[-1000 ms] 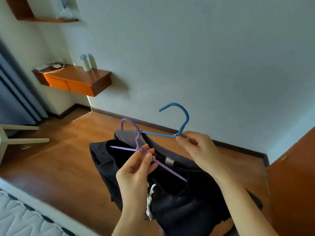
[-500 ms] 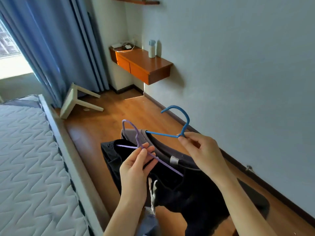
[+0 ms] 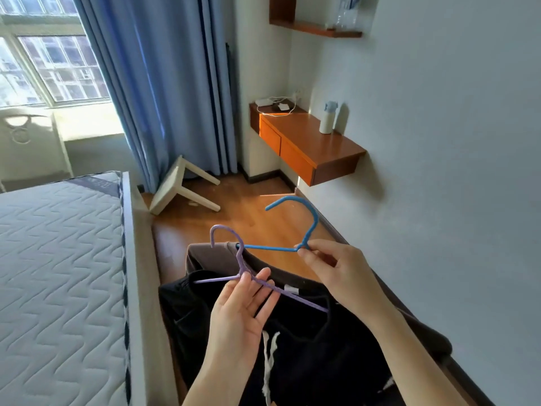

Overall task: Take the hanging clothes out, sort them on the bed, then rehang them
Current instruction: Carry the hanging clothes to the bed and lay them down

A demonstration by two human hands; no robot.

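Note:
My left hand (image 3: 243, 309) pinches a purple hanger (image 3: 234, 250) at its neck; a black garment (image 3: 316, 353) with a white drawstring hangs from it. My right hand (image 3: 336, 268) grips a blue hanger (image 3: 307, 227) just below its hook; a grey-brown garment (image 3: 210, 256) hangs on that one, behind the black one. Both hangers are held side by side above the wooden floor. The bed (image 3: 58, 273), a bare quilted mattress, lies to the left of my hands.
A white stool (image 3: 178, 189) lies tipped over on the floor near the blue curtain (image 3: 164, 83). A wall-mounted orange desk (image 3: 307, 148) carries a bottle (image 3: 328, 118) and cables. A wooden shelf (image 3: 313, 24) hangs higher up. The wall runs along the right.
My view has swung left, bringing the bed, curtain and window into sight. Both hands keep the same hold on the two hangers.

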